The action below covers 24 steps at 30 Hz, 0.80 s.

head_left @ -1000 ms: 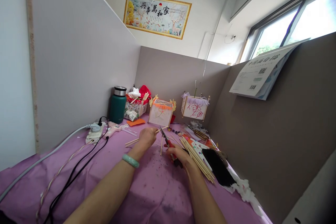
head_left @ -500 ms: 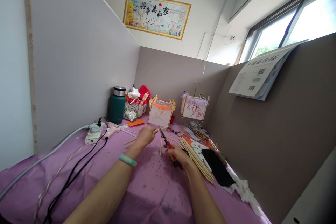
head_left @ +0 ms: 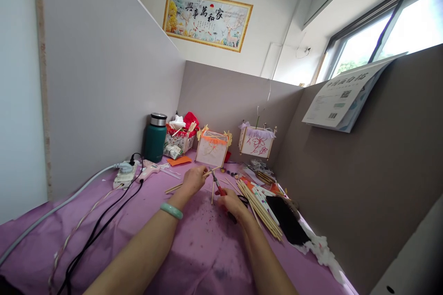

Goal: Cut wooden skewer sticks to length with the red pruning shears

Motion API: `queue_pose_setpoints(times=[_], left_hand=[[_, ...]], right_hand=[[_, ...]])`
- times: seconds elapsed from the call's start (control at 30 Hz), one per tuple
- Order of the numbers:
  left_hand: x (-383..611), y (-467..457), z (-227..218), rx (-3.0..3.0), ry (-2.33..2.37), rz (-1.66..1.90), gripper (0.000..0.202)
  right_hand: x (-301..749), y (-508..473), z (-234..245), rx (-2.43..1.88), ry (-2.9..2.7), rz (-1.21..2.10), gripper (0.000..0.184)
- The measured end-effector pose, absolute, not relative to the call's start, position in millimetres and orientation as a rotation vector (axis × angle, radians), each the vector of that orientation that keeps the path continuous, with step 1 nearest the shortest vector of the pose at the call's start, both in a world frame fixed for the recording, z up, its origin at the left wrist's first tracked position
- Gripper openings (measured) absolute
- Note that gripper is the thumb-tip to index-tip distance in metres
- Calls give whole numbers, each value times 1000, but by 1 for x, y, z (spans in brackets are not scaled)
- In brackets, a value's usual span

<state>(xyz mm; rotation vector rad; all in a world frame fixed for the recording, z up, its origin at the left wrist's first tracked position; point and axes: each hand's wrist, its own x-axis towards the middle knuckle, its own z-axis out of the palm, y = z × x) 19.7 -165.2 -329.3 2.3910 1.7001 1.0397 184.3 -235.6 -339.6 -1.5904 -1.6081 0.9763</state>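
My left hand (head_left: 194, 179), with a green bangle on its wrist, is closed round a thin wooden stick (head_left: 211, 171) that points up and to the right. My right hand (head_left: 232, 203) grips red-handled cutters (head_left: 218, 185), whose jaws sit at the stick just beside my left fingers. Another short stick (head_left: 212, 193) lies on the purple cloth (head_left: 207, 253) between my hands. A bundle of long wooden sticks (head_left: 260, 208) lies just right of my right hand.
Two small paper lanterns (head_left: 212, 147) (head_left: 256, 141) stand at the back. A green flask (head_left: 155, 137), a box of scraps (head_left: 178, 138), a glue gun (head_left: 148, 173), a power strip (head_left: 124, 174) and cables lie left. A black pad (head_left: 286, 226) lies right. Partition walls close in three sides.
The cutters have tipped lower and closed in on the stick. Both hands have barely shifted.
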Motion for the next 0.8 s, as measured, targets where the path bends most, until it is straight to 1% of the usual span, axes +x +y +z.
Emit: queue_pose_setpoints(times=[0.1, 0.2, 0.3, 0.4, 0.5, 0.67, 0.8], left_hand=[[21, -167, -329, 2387, 1745, 1062, 26], [22, -167, -329, 2416, 1767, 1057, 31], [21, -166, -329, 2447, 1782, 1031, 38], [20, -165, -329, 2464, 1785, 1023, 39], [18, -165, -328, 2462, 1790, 1002, 40], [16, -166, -324, 2455, 1767, 977, 43], [14, -166, -319, 2437, 1723, 928, 42]], right_hand=[[185, -235, -341, -1583, -1603, 982, 36], [188, -235, -342, -1548, -1587, 1013, 39], [193, -235, -342, -1477, -1565, 1125, 42], [197, -237, -339, -1408, -1576, 1235, 42], [198, -240, -335, -1386, -1590, 1266, 43], [197, -240, -334, -1384, -1613, 1240, 36], [198, -240, -336, -1378, -1621, 1242, 32]])
